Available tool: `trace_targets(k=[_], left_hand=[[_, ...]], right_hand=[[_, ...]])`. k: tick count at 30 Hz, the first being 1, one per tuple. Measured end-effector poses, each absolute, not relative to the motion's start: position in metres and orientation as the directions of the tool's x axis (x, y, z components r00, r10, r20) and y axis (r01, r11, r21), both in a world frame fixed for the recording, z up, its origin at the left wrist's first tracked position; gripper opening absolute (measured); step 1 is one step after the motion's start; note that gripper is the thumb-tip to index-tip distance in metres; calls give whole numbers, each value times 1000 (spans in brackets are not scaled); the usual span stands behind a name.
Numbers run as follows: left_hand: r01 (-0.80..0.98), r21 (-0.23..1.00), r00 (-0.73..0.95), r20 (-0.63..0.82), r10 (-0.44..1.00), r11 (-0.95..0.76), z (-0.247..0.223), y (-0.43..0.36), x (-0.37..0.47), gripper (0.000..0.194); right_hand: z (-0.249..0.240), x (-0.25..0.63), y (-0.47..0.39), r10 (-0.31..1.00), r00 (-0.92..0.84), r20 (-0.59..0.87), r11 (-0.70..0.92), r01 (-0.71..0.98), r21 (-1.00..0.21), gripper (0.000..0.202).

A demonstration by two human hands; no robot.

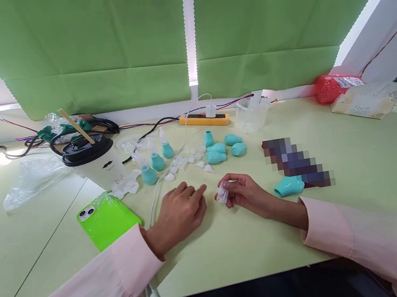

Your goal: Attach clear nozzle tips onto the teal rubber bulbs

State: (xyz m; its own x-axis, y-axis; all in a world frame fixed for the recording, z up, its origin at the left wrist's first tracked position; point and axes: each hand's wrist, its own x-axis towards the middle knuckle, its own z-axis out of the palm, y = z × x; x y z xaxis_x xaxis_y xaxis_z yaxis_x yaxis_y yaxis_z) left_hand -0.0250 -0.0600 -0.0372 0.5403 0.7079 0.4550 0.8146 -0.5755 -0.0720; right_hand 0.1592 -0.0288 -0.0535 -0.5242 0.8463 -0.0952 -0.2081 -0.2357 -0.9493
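My right hand (245, 192) pinches a small clear plastic piece (222, 194) between thumb and fingers, just above the table. To its left, my left hand (182, 214) has its index finger stretched toward that piece, the other fingers loosely curled, with nothing visible in it. Beyond my hands lie small white translucent plastic parts (185, 161), some pointed. Teal squeeze bulbs fitted with clear nozzles stand at the left, among them one bulb (149, 175). More teal bulbs without nozzles, such as this bulb (216, 156), sit to the right, and a single teal bulb (289, 186) lies beside my right forearm.
A lidded paper cup (98, 167) with a straw and a green phone (108, 220) are at the left. A white cable (157, 187) crosses the table to an orange power strip (204, 120). A clear tub (252, 115), a blurred-out object (295, 163) and a tissue pack (362, 102) are rightward.
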Motion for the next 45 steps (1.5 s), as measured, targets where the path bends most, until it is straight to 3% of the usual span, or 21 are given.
trace_targets(k=[6, 12, 15, 21, 26, 32, 36, 39, 42, 45], left_hand=[[949, -126, 316, 447, 837, -291, -33, -28, -51, 31], [944, -72, 330, 285, 900, -323, -43, -17, -63, 33], [939, -35, 339, 275, 900, -343, -46, -15, -65, 31], [874, 170, 382, 341, 859, -456, -48, -16, -61, 29], [867, 100, 432, 336, 837, -488, -49, -21, -53, 29], [864, 29, 441, 441, 782, -503, -37, -11, -36, 30], [827, -63, 541, 362, 759, -559, -26, 8, -3, 32], [848, -140, 527, 316, 789, -511, -27, 23, 21, 37], [872, -126, 488, 271, 830, -472, -30, 34, 31, 34], [862, -5, 481, 326, 814, -507, -24, 32, 24, 32]], right_hand=[[-55, 158, -29, 834, -540, -112, -247, -183, -952, 27], [-54, 158, -29, 813, -571, -116, -293, -230, -928, 26], [-53, 159, -28, 822, -557, -121, -305, -250, -919, 25], [-51, 159, -29, 844, -520, -128, -273, -212, -938, 27], [-50, 158, -30, 832, -529, -167, -260, -106, -960, 33], [-51, 159, -29, 831, -538, -142, -255, -141, -957, 29], [-51, 163, -29, 793, -601, -105, -270, -192, -944, 33], [-51, 165, -29, 766, -640, -62, -254, -213, -944, 40], [-51, 164, -31, 783, -620, -50, -236, -222, -946, 36], [-52, 164, -31, 818, -572, -61, -217, -209, -953, 24]])
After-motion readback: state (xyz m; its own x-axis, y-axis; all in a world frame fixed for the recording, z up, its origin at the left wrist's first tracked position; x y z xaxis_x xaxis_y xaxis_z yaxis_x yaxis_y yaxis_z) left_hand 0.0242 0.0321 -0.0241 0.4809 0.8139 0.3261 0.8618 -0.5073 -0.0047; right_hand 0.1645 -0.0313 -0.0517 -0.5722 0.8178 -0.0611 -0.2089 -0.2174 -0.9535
